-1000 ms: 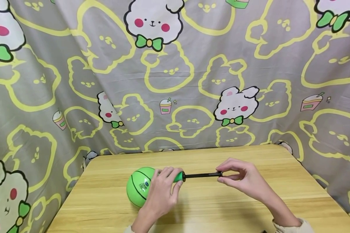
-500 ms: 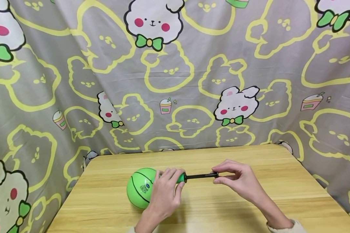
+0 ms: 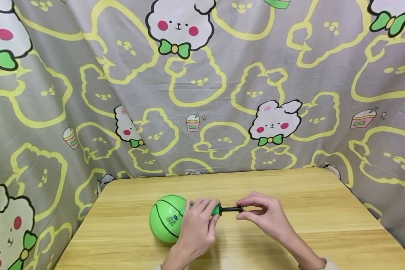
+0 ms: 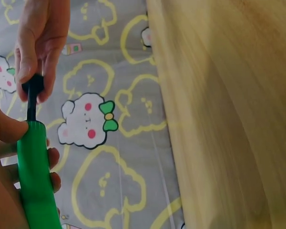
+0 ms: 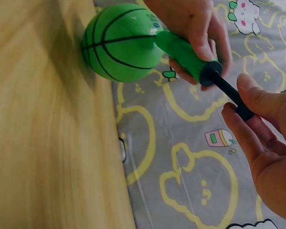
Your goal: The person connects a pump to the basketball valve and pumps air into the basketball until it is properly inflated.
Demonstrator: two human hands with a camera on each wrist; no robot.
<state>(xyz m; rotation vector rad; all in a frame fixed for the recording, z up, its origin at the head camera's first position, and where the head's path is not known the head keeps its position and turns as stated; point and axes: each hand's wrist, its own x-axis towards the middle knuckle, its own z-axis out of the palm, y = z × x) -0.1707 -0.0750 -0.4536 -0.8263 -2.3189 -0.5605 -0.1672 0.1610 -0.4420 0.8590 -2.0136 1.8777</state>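
A green ball (image 3: 166,218) with black lines sits on the table, left of the hands. My left hand (image 3: 197,227) grips the green barrel of a hand pump (image 5: 188,57), its fingers curled round it. In the right wrist view the pump's narrow front end meets the ball. My right hand (image 3: 266,215) pinches the black end of the pump's rod (image 3: 230,209) between thumb and fingers. A short stretch of rod shows between the barrel and that hand. In the left wrist view the barrel's lower part runs out of frame.
The wooden table (image 3: 131,247) spreads round the ball and hands. Behind it and at the sides hangs a grey curtain (image 3: 202,150) with yellow outlines and white cartoon animals.
My right hand has moved left with the rod's end, and the rod slid further into the barrel. The ball, barrel and left hand have shifted slightly right and down in the head view.
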